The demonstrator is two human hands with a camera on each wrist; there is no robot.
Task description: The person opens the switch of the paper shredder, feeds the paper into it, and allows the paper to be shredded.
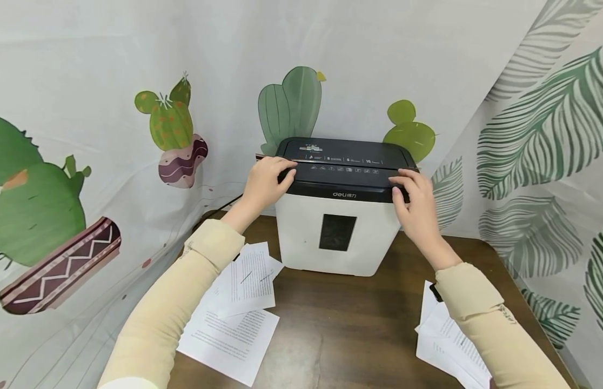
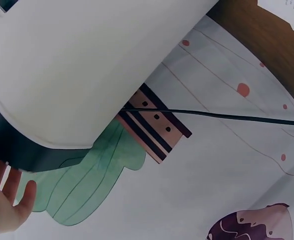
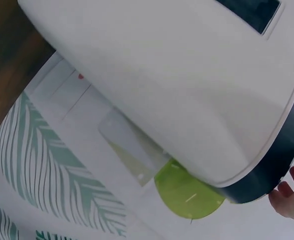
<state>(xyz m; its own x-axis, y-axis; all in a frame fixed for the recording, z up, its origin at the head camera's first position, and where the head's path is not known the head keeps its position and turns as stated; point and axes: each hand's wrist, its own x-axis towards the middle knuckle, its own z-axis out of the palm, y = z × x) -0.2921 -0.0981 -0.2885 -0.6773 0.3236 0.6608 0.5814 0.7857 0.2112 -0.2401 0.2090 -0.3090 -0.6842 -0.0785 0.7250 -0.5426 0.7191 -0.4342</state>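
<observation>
A white paper shredder [image 1: 301, 232] with a dark lid [image 1: 350, 151] stands upright at the back of the brown table. The brand name and a row of icons show on the lid, and a dark window [image 1: 337, 232] is set in its front. At the lid's left end my left hand [image 1: 264, 181] rests with its fingertips on the edge. My right hand [image 1: 420, 205] touches the right end, fingers on top and thumb near the front edge. In both wrist views, relaxed fingers touch the dark rim. Neither hand holds anything loose.
Printed sheets [image 1: 233, 346] lie at the left of the table [image 1: 326, 335], partly under the left forearm. More papers [image 1: 444, 340] lie near the right forearm. A black cord [image 2: 226, 116] runs from behind the shredder. Patterned cloth [image 1: 223, 54] hangs around the table.
</observation>
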